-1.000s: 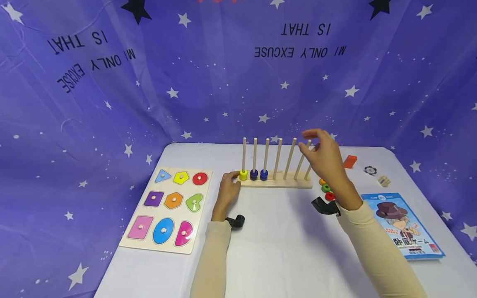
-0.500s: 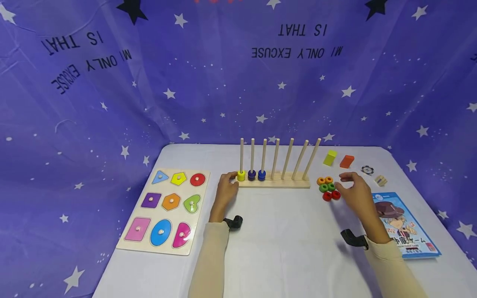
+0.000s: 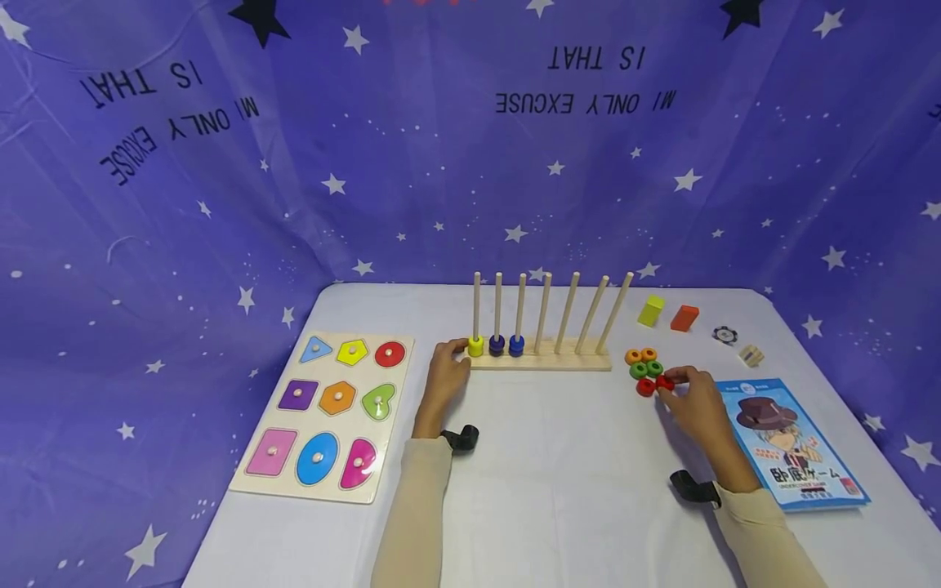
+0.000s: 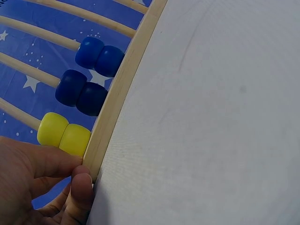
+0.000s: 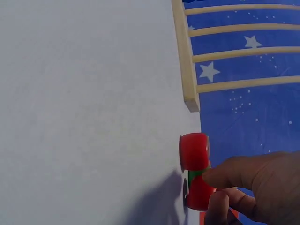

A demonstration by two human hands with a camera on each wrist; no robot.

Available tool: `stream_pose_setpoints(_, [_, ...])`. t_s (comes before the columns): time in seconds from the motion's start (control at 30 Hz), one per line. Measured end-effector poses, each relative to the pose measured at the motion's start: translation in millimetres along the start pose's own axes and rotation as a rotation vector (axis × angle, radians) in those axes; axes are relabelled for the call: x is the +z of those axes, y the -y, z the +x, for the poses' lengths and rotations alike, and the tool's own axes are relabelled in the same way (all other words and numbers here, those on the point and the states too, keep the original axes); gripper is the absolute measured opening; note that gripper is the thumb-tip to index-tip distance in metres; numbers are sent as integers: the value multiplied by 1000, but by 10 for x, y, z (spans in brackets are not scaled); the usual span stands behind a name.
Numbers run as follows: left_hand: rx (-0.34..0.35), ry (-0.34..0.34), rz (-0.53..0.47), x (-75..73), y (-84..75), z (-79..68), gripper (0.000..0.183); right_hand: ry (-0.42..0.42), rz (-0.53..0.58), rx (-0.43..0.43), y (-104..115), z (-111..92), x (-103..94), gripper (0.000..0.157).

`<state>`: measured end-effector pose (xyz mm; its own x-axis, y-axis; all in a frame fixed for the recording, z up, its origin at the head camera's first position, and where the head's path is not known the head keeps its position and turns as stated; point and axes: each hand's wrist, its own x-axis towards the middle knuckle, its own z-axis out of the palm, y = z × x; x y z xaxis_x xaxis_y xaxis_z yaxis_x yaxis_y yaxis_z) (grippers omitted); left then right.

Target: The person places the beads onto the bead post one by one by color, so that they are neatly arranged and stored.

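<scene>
A wooden peg rack [image 3: 544, 365] stands at the middle back of the table, with a row of upright pegs. Yellow beads [image 4: 64, 133], dark navy beads [image 4: 80, 93] and blue beads [image 4: 99, 56] sit in pairs on its three leftmost pegs; the other pegs are bare. My left hand [image 3: 445, 376] grips the left end of the rack's base, thumb and finger beside the yellow pair. Right of the rack, my right hand [image 3: 698, 406] pinches a red bead [image 5: 201, 194] at the table surface. Another red bead [image 5: 194, 152] lies beside it, with green beads [image 3: 638, 371] and orange beads [image 3: 633, 357] behind.
A shape puzzle board [image 3: 338, 398] lies at the left. Toward the right rear are a yellow-green block [image 3: 651, 311], an orange block [image 3: 684, 318], a poker chip [image 3: 724, 336] and a small wooden piece [image 3: 751, 355]. A blue game box [image 3: 794, 445] lies by my right forearm.
My right hand has come from above the rack's right pegs down to the loose beads and taken hold of a red one. The left hand keeps its grip on the rack's end.
</scene>
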<state>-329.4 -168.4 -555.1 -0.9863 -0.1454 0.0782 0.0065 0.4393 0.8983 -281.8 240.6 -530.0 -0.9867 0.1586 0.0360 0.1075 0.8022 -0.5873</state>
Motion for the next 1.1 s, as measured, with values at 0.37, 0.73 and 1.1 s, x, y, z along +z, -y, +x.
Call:
stream_pose_setpoints(0.37, [16,-2,9,5,5,7,37,-56,-6,-50,-59,19,46,33])
stream_pose_setpoints(0.73, [22,-4,8,-6,13,9,38,-145,36,-57,410,131,-307,39])
stream_pose_setpoints(1.1, [21,0,14,-13,-4,0,38,-278,106,-333,1644,118,-808,43])
